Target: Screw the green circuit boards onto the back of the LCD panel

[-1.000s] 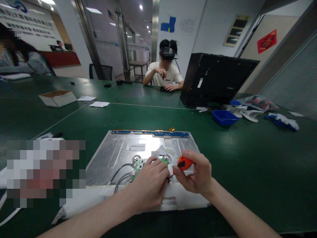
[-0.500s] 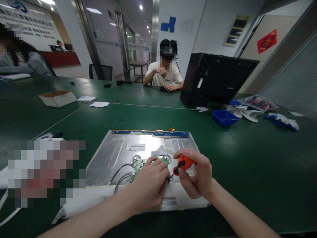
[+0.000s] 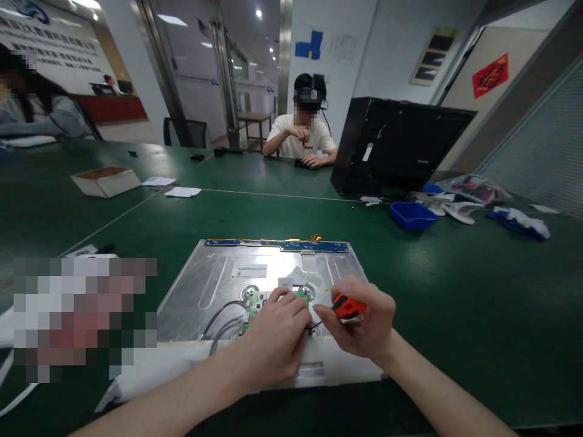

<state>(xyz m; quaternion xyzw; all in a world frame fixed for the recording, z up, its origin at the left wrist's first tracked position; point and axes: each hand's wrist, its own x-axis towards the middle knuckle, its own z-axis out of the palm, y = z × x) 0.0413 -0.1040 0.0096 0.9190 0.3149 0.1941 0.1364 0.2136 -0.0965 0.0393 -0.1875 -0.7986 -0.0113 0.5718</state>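
My right hand (image 3: 364, 318) is closed round the orange and black handle of a screwdriver (image 3: 348, 306). Its thin dark shaft slants down leftward, and the tip is hidden beside my left hand (image 3: 282, 331). That hand is curled, palm down, over the green circuit board (image 3: 255, 301), covering much of it. Its fingertips are out of sight, so what they pinch is unclear. The board sits on the metal back of a flat display panel (image 3: 214, 285), which lies on the table. Dark cables (image 3: 221, 328) run from the board's left side.
A large black monitor (image 3: 401, 145) stands behind, with a blue tray (image 3: 413, 215) and gloves (image 3: 519, 223) to its right. At the left is an open cardboard box (image 3: 107, 181). A person (image 3: 303, 130) works across the green table (image 3: 455, 303). A blurred patch covers the near left.
My right hand has shifted slightly right and its grip on the screwdriver has turned, the handle now lying flatter. My left hand and the panel have stayed put.
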